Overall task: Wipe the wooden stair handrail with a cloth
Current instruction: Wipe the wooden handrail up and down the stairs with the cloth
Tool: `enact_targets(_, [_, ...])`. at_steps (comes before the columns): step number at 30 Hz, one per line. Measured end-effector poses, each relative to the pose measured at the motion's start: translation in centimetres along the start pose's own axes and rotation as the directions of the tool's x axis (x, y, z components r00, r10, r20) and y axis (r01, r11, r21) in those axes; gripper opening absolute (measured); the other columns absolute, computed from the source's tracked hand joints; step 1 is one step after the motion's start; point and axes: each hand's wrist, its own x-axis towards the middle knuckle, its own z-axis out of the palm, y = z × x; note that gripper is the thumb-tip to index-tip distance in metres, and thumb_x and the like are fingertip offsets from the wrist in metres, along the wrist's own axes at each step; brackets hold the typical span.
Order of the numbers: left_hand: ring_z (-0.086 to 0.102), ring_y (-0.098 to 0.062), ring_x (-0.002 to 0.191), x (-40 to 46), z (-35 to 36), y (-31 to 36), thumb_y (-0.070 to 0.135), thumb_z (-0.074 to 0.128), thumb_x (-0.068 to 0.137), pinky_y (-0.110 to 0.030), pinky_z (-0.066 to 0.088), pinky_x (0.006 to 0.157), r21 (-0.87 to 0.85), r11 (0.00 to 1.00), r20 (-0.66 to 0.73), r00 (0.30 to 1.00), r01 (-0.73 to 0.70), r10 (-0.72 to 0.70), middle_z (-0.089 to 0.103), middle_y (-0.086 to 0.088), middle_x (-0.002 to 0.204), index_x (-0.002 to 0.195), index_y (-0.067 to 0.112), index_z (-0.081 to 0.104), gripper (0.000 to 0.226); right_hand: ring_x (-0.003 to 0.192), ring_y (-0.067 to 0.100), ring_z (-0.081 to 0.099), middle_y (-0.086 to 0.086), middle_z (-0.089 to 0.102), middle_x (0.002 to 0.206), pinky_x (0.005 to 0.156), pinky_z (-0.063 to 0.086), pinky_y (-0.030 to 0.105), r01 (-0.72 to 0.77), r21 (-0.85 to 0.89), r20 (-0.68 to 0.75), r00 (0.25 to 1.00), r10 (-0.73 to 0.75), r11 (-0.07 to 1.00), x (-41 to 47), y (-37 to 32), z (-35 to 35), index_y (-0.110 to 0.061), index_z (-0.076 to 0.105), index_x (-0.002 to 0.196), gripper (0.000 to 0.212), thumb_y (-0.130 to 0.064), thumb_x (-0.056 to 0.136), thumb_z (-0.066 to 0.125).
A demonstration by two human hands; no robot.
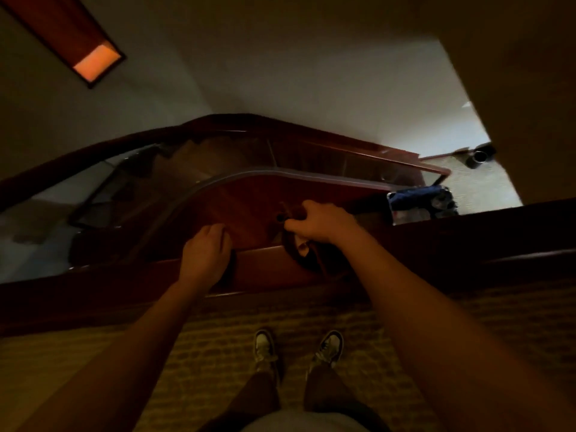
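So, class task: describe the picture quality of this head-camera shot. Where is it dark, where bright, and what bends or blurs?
Head view: dim overall, the dark red-brown wooden handrail and both forearms underexposed; the pale floor patch at right is far brighter; wide-angle distortion curves the rail; the right hand, gripping a dark cloth, is slightly blurred; the left hand rests on the rail.

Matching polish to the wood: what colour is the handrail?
Reddish-brown, glossy wooden handrail, seen best in the head view between the two hands.
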Motion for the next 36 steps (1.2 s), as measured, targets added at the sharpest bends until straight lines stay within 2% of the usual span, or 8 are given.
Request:
enact_targets(3, [0.056,-0.037,0.106,-0.4,-1.5,-4.2,0.017,0.043,0.096,-0.044,0.042,0.089,0.077,0.992,-0.050,0.994,0.103,-0.099,0.058,-0.020,0.119,0.121,0.005,0.055,0.030,0.114,0.033,0.052,0.012,0.050,0.130,0.091,0.045,0.043,0.159,0.058,0.061,0.985,-0.162,0.986,0.9,-8.3,5.0,-0.022,0.033,0.136,0.074,-0.063,0.079,0.055])
enact_targets(6, [0.057,-0.038,0.103,-0.9,-3.1,-7.9,0.016,0.043,0.095,-0.046,0.045,0.088,0.062,0.980,-0.070,0.980,0.189,-0.185,0.059,-0.021,0.114,0.119,0.005,0.055,0.029,0.114,0.032,0.050,0.013,0.047,0.130,0.088,0.045,0.042,0.248,0.095,0.028,0.967,-0.252,0.964,0.6,-12.1,7.3,-0.023,0.027,0.140,0.076,-0.054,0.080,0.062])
enact_targets(9, [0.059,-0.034,0.099,-1.7,-4.3,-11.0,0.018,0.042,0.097,-0.046,0.046,0.089,0.038,0.984,-0.074,0.982,0.174,-0.171,0.060,-0.017,0.110,0.119,0.006,0.056,0.029,0.107,0.027,0.056,0.006,0.054,0.123,0.086,0.047,0.039,0.213,0.179,-0.008,0.977,-0.215,0.960,0.4,-9.7,6.5,-0.030,0.030,0.138,0.068,-0.050,0.082,0.062])
enact_targets(13, [0.060,-0.031,0.097,-2.4,-4.2,-13.9,0.022,0.039,0.097,-0.045,0.045,0.090,-0.003,0.979,-0.070,0.976,0.206,-0.206,0.062,-0.014,0.107,0.113,0.009,0.058,0.028,0.097,0.021,0.059,0.000,0.058,0.117,0.082,0.051,0.037,0.145,0.166,-0.062,0.989,-0.137,0.975,0.1,-6.9,5.5,-0.033,0.032,0.137,0.065,-0.054,0.082,0.060])
enact_targets(19, [0.057,-0.023,0.111,-3.0,-3.1,-16.2,0.023,0.043,0.096,-0.045,0.018,0.111,0.037,0.993,-0.151,0.983,0.110,-0.103,0.065,-0.008,0.111,0.113,0.009,0.061,0.028,0.103,0.023,0.057,0.000,0.057,0.120,0.085,0.047,0.038,0.068,0.081,-0.054,0.997,-0.064,0.994,0.7,-9.6,6.7,-0.034,0.031,0.137,0.067,-0.062,0.081,0.055])
enact_targets(24, [0.059,-0.021,0.107,-2.1,-4.8,-21.3,0.036,0.039,0.089,-0.047,0.009,0.113,0.034,0.980,-0.247,0.951,0.198,-0.184,0.067,-0.006,0.105,0.104,0.011,0.066,0.040,0.107,0.024,0.058,-0.002,0.057,0.123,0.092,0.047,0.043,0.046,0.077,-0.020,0.999,-0.045,0.996,2.4,-14.3,8.7,-0.034,0.032,0.137,0.071,-0.068,0.079,0.054])
enact_targets(29, [0.059,-0.022,0.107,-2.2,-4.9,-25.4,0.036,0.032,0.084,-0.045,0.009,0.115,-0.121,0.952,-0.251,0.919,0.281,-0.303,0.066,-0.008,0.106,0.110,0.010,0.064,0.049,0.106,0.021,0.058,-0.003,0.057,0.122,0.083,0.045,0.034,0.085,0.123,0.070,0.993,-0.094,0.989,4.7,-21.0,11.6,-0.033,0.036,0.137,0.065,-0.062,0.082,0.056])
enact_targets(36, [0.062,-0.021,0.098,-2.1,-4.3,-26.6,0.025,0.029,0.083,-0.036,0.021,0.111,-0.308,0.932,-0.348,0.888,0.194,-0.300,0.067,-0.007,0.103,0.112,0.008,0.062,0.047,0.099,0.019,0.057,-0.007,0.059,0.106,0.091,0.045,0.043,0.113,0.169,0.119,0.984,-0.134,0.979,9.2,-32.0,17.8,-0.036,0.047,0.120,0.053,-0.061,0.075,0.059])
